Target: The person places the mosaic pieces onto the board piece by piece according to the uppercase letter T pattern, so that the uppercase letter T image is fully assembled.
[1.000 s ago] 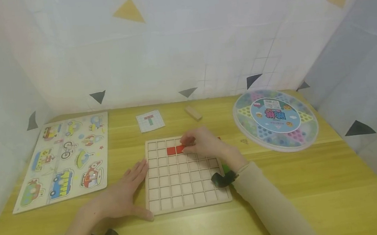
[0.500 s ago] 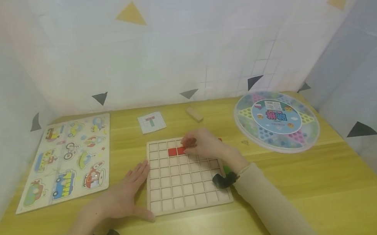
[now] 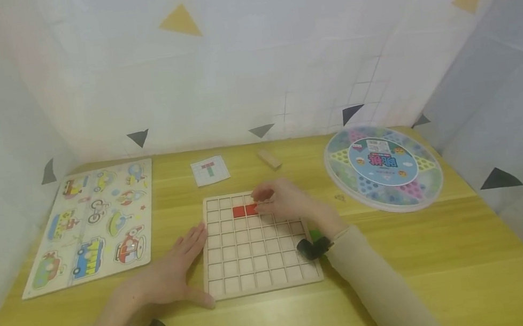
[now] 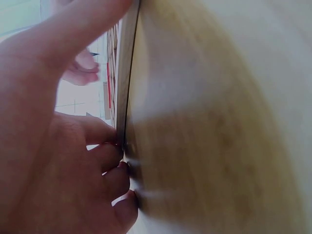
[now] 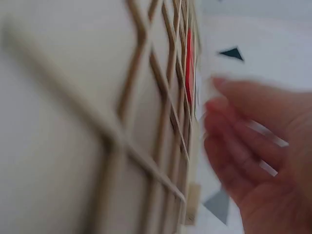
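Observation:
A wooden grid board [image 3: 260, 260] lies on the table, with two red square tiles [image 3: 238, 212] side by side in its second row from the top. My left hand [image 3: 167, 273] rests at the board's left side, fingers spread and thumb by the lower corner. In the left wrist view, its fingers [image 4: 114, 158] touch the board's edge. My right hand [image 3: 287, 200] hangs over the upper right cells, its fingers loosely bent and its tips close to the right red tile. The right wrist view shows the thumb and fingers [image 5: 234, 146] apart from the board, with no tile visible between them.
A pattern card [image 3: 210, 170] with a red and green T lies behind the board, beside a small wooden block [image 3: 268, 159]. A vehicle puzzle board [image 3: 91, 225] is at left, a round board game [image 3: 383, 168] at right. Something green [image 3: 315, 235] shows by the right wrist.
The head view has shifted slightly. Both hands keep nearly the same places on and over the board, and the two red tiles have not moved.

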Action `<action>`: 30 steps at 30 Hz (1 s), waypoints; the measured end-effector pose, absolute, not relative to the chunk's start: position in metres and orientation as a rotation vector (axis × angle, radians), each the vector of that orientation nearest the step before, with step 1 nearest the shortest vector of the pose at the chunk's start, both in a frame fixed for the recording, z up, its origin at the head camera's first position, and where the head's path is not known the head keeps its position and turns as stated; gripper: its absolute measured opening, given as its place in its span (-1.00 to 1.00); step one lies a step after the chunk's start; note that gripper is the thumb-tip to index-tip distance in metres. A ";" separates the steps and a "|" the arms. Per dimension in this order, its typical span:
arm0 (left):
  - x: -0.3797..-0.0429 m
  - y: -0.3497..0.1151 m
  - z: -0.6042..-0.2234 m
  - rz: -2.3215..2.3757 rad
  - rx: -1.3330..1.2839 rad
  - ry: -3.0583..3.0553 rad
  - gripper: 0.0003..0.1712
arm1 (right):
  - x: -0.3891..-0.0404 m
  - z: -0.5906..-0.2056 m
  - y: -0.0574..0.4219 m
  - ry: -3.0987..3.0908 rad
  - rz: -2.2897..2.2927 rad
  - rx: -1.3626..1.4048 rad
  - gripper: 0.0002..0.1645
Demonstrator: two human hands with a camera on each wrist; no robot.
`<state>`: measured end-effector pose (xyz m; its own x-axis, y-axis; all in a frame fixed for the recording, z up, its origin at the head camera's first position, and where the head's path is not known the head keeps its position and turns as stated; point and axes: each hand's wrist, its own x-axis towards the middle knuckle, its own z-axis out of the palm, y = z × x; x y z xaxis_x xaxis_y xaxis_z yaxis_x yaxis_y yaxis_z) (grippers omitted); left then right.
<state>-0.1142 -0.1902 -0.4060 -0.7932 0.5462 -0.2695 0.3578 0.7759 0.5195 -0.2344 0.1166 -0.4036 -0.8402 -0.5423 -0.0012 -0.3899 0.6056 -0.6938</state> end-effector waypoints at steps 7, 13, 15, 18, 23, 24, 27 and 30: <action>-0.113 -0.190 -0.407 0.636 0.699 2.560 0.62 | -0.237 -0.383 0.136 2.675 -1.205 -0.769 -0.68; -0.113 -0.190 -0.407 0.638 0.703 2.563 0.62 | -0.236 -0.371 0.149 2.723 -1.195 -0.741 -0.68; -0.113 -0.190 -0.407 0.641 0.705 2.561 0.62 | -0.235 -0.367 0.155 2.744 -1.193 -0.705 -0.69; -0.113 -0.189 -0.407 0.643 0.719 2.559 0.62 | -0.232 -0.360 0.163 2.783 -1.181 -0.675 -0.68; -0.113 -0.189 -0.408 0.639 0.720 2.566 0.63 | -0.229 -0.354 0.177 2.819 -1.151 -0.692 -0.63; -0.114 -0.190 -0.409 0.640 0.716 2.568 0.63 | -0.228 -0.353 0.181 2.826 -1.149 -0.697 -0.63; -0.114 -0.191 -0.409 0.640 0.716 2.570 0.63 | -0.225 -0.351 0.193 2.856 -1.137 -0.686 -0.63; -0.114 -0.191 -0.410 0.637 0.716 2.570 0.63 | -0.220 -0.350 0.205 2.872 -1.135 -0.693 -0.64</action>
<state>-0.1141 -0.1910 -0.4099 -0.7907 0.5600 -0.2473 0.3797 0.7655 0.5194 -0.2199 0.2048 -0.3503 -0.9039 -0.3888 0.1784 -0.4056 0.6469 -0.6457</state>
